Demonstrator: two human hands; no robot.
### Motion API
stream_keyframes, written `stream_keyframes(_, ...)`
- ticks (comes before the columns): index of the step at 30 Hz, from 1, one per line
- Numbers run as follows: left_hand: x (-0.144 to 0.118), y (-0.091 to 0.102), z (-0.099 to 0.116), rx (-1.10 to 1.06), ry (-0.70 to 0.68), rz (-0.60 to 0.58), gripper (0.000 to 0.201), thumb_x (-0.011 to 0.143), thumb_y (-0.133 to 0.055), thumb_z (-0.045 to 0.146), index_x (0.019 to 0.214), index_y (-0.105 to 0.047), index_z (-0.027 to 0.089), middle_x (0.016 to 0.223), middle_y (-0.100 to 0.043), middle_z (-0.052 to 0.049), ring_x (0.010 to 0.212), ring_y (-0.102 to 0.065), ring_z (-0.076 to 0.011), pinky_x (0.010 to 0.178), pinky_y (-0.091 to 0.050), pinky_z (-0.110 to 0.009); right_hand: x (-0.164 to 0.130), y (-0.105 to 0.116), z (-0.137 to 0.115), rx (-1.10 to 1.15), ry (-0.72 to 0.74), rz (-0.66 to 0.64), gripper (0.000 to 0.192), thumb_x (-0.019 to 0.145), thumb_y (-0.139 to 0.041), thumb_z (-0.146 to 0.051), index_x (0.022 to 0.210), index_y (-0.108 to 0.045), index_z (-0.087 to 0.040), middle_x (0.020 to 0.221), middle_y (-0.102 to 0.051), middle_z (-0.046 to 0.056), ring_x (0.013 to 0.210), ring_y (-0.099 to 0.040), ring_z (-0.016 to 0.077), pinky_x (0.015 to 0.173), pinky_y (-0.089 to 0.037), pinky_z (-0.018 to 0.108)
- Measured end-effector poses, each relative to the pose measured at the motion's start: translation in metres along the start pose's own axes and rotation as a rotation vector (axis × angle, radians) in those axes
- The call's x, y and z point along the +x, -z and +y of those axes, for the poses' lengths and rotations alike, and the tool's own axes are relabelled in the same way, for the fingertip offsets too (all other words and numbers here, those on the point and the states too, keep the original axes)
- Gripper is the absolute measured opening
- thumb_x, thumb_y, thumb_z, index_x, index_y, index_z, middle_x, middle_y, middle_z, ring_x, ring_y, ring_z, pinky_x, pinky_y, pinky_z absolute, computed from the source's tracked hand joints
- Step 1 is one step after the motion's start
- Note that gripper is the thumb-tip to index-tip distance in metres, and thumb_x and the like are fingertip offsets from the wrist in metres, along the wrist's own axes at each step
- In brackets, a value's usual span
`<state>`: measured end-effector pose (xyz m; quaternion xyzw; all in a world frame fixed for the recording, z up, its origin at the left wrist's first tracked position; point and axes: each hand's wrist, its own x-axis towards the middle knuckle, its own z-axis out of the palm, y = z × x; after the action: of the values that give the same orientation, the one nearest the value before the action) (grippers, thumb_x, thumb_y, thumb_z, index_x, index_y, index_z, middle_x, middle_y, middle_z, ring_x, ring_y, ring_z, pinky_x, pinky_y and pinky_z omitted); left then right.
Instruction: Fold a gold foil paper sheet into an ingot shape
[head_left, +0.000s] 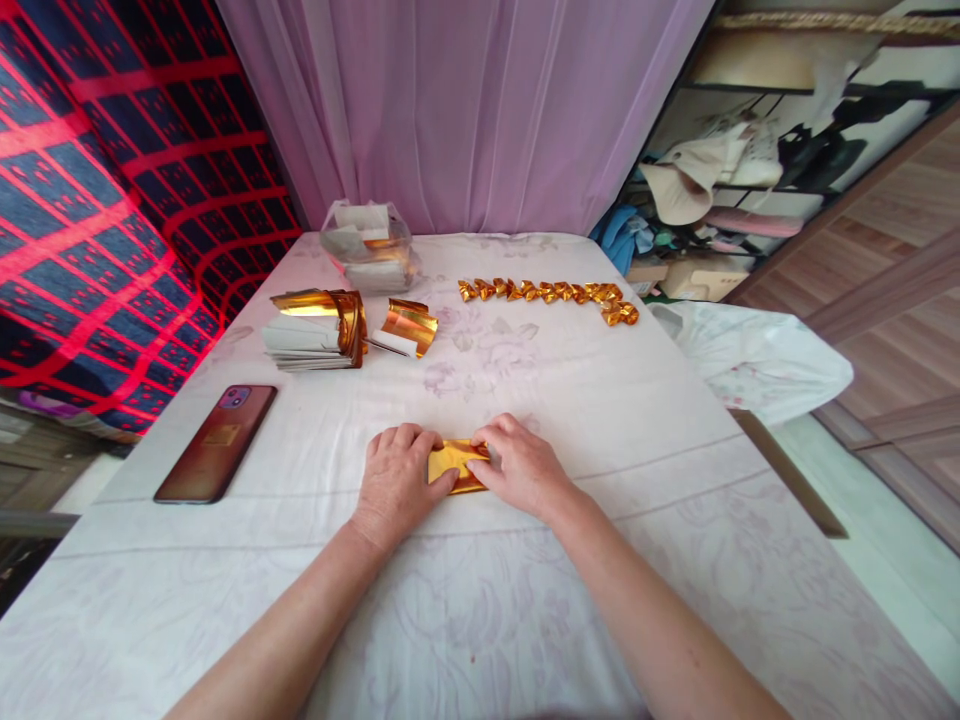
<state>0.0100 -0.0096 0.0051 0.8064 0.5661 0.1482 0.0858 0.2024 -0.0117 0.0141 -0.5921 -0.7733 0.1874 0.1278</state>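
Already well along: beyond both hands, a row of folded gold pieces [547, 293]; between left hand [396, 479] and right hand [523, 468], fingers pressing flat, one gold sheet [455, 464] mid-fold; up-left, unfolded stack [315, 330] remaining.

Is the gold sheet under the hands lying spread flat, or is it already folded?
Folded, at least partly: the gold sheet shows a turned-over flap pressed between the left hand and right hand. How many folds: cannot tell.

Bright, even daylight, soft shadows, sharp centre, edges bowed.
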Motion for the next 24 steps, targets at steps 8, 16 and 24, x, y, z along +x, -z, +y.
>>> stream_keyframes(8, 0.000, 0.001, -0.002, -0.022, -0.025, -0.001, 0.024, 0.078, -0.070, 0.039, 0.095, -0.063, 0.023, 0.098, -0.061, -0.005, 0.097, -0.056, -0.0271, 0.090, -0.041, -0.044, -0.002, -0.008, -0.008, -0.069, -0.027, 0.044, 0.018, 0.083, -0.066, -0.036, 0.096, -0.062, -0.023, 0.100, -0.056, 0.004, 0.085, -0.059, 0.0176, 0.075, -0.045, 0.030)
stream_keyframes(16, -0.001, 0.001, -0.002, -0.014, -0.008, -0.019, 0.028, 0.076, -0.073, 0.039, 0.096, -0.062, 0.023, 0.100, -0.061, -0.005, 0.099, -0.056, -0.0275, 0.091, -0.041, -0.045, -0.007, -0.003, -0.004, 0.011, 0.018, 0.021, 0.028, 0.079, -0.069, -0.032, 0.104, -0.063, -0.022, 0.107, -0.055, 0.005, 0.097, -0.057, 0.0191, 0.085, -0.045, 0.032)
stream_keyframes(24, -0.001, 0.000, -0.002, -0.020, -0.009, -0.020, 0.028, 0.075, -0.073, 0.038, 0.096, -0.062, 0.023, 0.100, -0.061, -0.005, 0.098, -0.055, -0.0271, 0.091, -0.040, -0.044, -0.012, -0.008, 0.007, 0.092, 0.070, 0.105, 0.025, 0.080, -0.066, -0.022, 0.104, -0.064, -0.023, 0.111, -0.059, 0.004, 0.098, -0.060, 0.0183, 0.089, -0.048, 0.033)
